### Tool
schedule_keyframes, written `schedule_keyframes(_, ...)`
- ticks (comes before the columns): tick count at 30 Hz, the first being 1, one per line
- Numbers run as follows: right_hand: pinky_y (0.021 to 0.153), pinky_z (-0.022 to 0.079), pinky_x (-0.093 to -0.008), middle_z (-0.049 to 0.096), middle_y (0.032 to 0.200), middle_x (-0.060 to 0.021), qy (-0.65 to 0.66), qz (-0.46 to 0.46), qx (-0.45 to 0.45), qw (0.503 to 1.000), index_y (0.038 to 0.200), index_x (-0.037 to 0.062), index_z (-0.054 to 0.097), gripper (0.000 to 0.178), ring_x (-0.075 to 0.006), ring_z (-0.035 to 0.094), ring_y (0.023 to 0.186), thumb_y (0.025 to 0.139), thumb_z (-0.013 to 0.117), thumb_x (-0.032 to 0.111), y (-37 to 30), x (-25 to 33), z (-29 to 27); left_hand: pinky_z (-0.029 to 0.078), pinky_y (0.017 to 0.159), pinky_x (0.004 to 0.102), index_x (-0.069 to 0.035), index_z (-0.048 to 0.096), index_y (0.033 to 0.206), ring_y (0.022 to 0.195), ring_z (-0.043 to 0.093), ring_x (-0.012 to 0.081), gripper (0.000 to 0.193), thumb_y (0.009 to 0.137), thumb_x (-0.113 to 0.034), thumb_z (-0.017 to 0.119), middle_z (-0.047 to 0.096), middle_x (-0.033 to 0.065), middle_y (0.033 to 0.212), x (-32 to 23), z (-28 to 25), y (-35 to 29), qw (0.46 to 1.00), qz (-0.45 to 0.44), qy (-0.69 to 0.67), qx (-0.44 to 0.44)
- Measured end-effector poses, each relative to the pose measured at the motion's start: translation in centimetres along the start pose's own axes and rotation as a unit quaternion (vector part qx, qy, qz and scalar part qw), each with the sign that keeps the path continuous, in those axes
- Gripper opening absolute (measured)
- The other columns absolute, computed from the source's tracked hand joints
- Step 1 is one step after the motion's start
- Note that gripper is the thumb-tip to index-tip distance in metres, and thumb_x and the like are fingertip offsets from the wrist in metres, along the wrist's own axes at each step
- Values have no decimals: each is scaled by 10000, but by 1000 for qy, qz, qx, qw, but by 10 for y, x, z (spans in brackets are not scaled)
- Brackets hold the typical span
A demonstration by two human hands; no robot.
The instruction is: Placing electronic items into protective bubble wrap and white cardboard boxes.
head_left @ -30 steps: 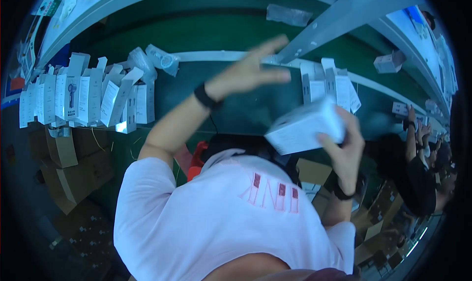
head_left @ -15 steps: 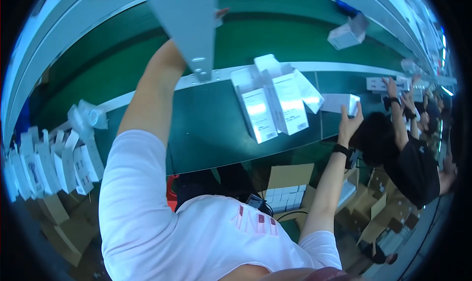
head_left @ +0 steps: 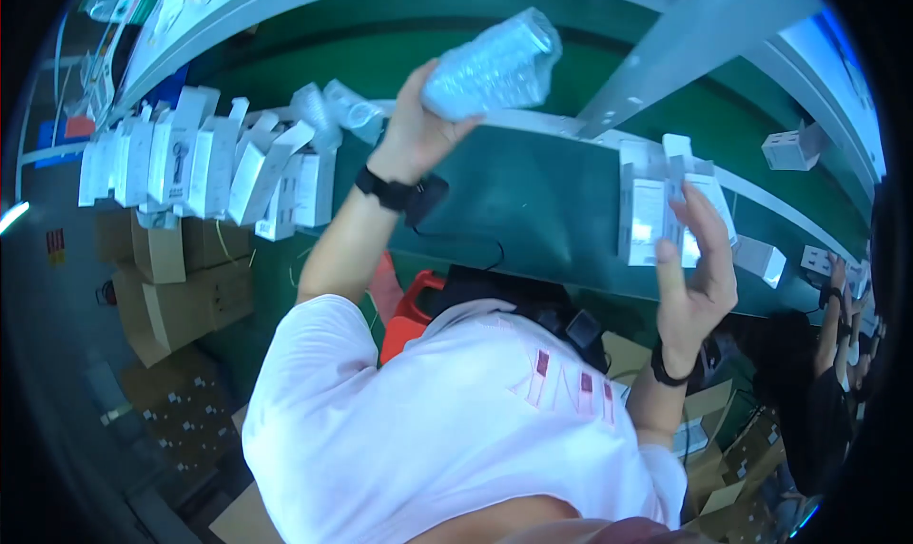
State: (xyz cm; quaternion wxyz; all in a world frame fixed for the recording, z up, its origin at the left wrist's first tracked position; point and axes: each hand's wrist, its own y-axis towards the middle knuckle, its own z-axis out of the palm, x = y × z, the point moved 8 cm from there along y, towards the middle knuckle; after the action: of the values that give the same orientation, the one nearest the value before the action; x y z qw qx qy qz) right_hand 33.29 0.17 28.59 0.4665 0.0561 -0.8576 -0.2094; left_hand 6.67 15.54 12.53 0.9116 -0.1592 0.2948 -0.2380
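A clear bubble-wrapped item (head_left: 495,67) is gripped in my left hand (head_left: 418,130), raised above the far edge of the green bench; what the wrap encloses is not clear. My right hand (head_left: 699,282) is held up with thumb and fingers apart and nothing in it. Beyond those fingers, white cartons with raised flaps (head_left: 647,206) stand together on the bench, partly covered by the hand. Just right of them lies another white box (head_left: 758,261). To my left, several open white cartons (head_left: 219,164) lean in a row, with bubble-wrapped pieces (head_left: 352,114) behind their right end.
A grey metal post (head_left: 666,54) slants over the green belt beyond the bench. One white box (head_left: 794,149) sits on that belt. Brown cardboard boxes (head_left: 190,301) are stacked at lower left. A red stool (head_left: 407,318) is by my body. Co-workers (head_left: 808,382) are at the right.
My left hand has come back from behind the post and now shows the bubble-wrapped item. My right hand has let go of the white box. The view has swung left.
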Motion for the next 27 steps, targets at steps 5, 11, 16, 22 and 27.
schedule_keyframes(5,789,485,-338,625,1126,-189,25,-227,26,973,1075,-30,628,354,-301,612,908,751,736,64,39,97,76,456,964,428,-61,441,1312,1172,529,268,461,975,-373,410,523,118,1292,12,7,-98,998,-11,-66,7)
schedule_keyframes(11,802,425,-292,613,1078,-127,50,-134,65,988,1062,-27,616,326,-192,539,896,769,711,83,44,128,123,464,947,421,-71,401,1349,1158,539,242,475,955,-315,503,523,115,1276,-17,-2,-143,990,58,-110,65)
schedule_keyframes(16,769,399,-270,604,1046,-85,69,-114,91,987,1042,-14,620,386,-168,512,876,689,743,82,49,149,152,454,960,393,-50,344,1374,1144,530,239,657,847,-255,679,510,116,1221,-61,-16,-173,969,245,19,37)
schedule_keyframes(22,784,385,-272,601,1034,-74,70,-116,76,988,1034,-4,628,396,-165,505,908,688,741,153,49,149,159,405,1031,419,-52,307,1392,1228,479,262,674,863,-289,651,480,154,1290,-74,-25,-179,965,251,64,46)
schedule_keyframes(27,1015,346,-418,319,1425,-269,157,-192,5,969,1475,71,104,1271,-318,463,1222,577,765,681,50,130,135,419,996,393,-37,345,1373,1189,497,243,612,885,-283,618,484,116,1295,-53,-18,-158,984,174,-5,44)
